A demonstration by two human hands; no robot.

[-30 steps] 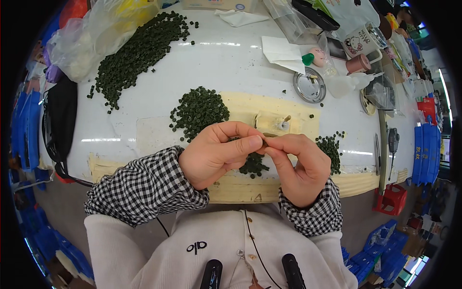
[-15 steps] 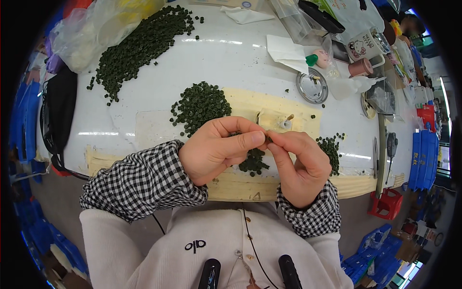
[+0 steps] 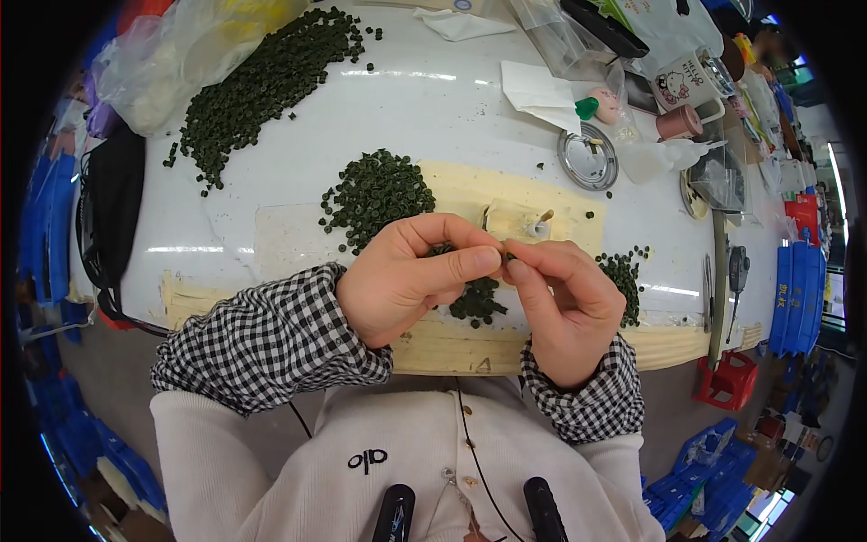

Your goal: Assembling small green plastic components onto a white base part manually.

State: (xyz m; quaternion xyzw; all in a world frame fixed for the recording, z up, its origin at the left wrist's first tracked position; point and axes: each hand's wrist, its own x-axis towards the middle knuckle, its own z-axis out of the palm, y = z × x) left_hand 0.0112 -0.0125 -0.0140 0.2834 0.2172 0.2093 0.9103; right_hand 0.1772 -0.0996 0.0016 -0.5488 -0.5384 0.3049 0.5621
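Observation:
My left hand [image 3: 406, 275] and my right hand [image 3: 573, 307] meet fingertip to fingertip over the near part of the table. A tiny dark green piece [image 3: 511, 256] shows at the pinched thumb and forefinger of the right hand. The left thumb and forefinger are pressed together against the same spot, and what lies between them is hidden. Just beyond the left hand is a heap of small dark green round pieces [image 3: 377, 197]. A smaller pile of green pieces [image 3: 477, 303] lies beneath the hands, partly covered. Beyond the fingertips stands a small white holder with a brown peg [image 3: 542, 226].
A large green heap [image 3: 271, 81] spreads at the far left beside plastic bags [image 3: 181, 72]. Right of my hand lies another small pile [image 3: 620, 285]. Farther right are a round metal lid [image 3: 587, 161], white squeeze bottle [image 3: 655, 163], tweezers [image 3: 707, 294] and a mug [image 3: 686, 83].
The right fingers have shifted slightly, and the dark green piece shows more at their tips. The left hand is almost unmoved. The view has shifted very slightly.

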